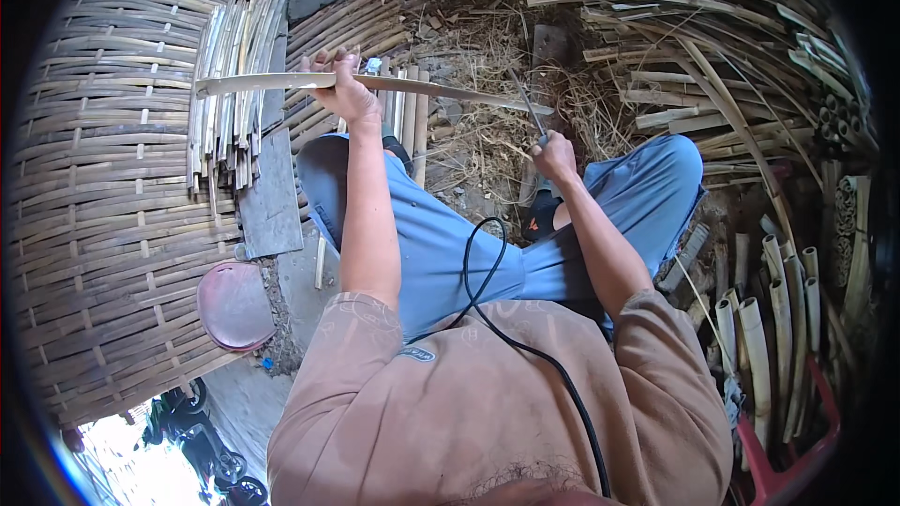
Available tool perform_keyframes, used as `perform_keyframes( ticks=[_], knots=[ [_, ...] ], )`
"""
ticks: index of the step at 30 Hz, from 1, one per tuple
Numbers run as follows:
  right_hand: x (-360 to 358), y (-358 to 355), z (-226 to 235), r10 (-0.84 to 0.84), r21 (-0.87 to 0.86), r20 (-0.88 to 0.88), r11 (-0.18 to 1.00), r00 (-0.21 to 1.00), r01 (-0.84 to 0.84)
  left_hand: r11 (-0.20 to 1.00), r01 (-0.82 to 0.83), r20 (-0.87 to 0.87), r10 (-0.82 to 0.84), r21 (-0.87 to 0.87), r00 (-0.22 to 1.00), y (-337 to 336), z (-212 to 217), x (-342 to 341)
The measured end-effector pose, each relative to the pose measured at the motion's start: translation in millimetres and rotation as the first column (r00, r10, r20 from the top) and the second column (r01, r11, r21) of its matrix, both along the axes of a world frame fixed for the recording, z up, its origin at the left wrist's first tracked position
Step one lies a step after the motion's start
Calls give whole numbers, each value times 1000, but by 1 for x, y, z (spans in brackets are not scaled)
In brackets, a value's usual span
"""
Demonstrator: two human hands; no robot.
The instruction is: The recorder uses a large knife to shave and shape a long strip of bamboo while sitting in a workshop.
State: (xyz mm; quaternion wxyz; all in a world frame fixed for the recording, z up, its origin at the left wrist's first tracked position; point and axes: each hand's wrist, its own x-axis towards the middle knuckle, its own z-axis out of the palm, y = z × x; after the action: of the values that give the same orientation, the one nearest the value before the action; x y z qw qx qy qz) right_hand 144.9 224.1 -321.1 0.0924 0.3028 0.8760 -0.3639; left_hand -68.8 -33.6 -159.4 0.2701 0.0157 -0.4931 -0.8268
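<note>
A long split bamboo strip (pixel 450 91) lies crosswise in front of me, above my knees. My left hand (pixel 349 92) is closed round it left of its middle, palm turned up, with fingers curling over the edge. In my right hand (pixel 555 159) is a knife (pixel 531 105), gripped by its grey handle. Its narrow blade points away from me and crosses the strip's right end; I cannot tell whether the edge touches the bamboo. Below both hands are my bent legs in blue trousers (pixel 450 244).
Bamboo shavings (pixel 487 47) litter the ground ahead. A woven bamboo panel (pixel 103 178) and stacked slats (pixel 230 94) are at left, near a pink round seat (pixel 234 307). Bamboo piles (pixel 684 9), upright tubes (pixel 755 337) and a red frame (pixel 778 478) line the right. A black cable (pixel 553 365) crosses my shirt.
</note>
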Motion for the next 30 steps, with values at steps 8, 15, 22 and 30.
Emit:
perform_keyframes(
  ticks=[8,15,22,30],
  knots=[
    [20,-58,158,170,-106,-517,960,839,-260,986,137,-320,-160,-93,934,-22,68,24],
    [54,-77,250,352,84,-717,901,602,-426,968,45,-316,-124,-246,941,11,91,47],
    [51,-53,201,339,47,-179,941,924,-336,949,-28,-370,-96,-315,924,36,106,78],
    [68,-72,191,302,-8,-647,915,700,-403,960,-37,-315,-55,-278,947,50,108,80]
  ],
)
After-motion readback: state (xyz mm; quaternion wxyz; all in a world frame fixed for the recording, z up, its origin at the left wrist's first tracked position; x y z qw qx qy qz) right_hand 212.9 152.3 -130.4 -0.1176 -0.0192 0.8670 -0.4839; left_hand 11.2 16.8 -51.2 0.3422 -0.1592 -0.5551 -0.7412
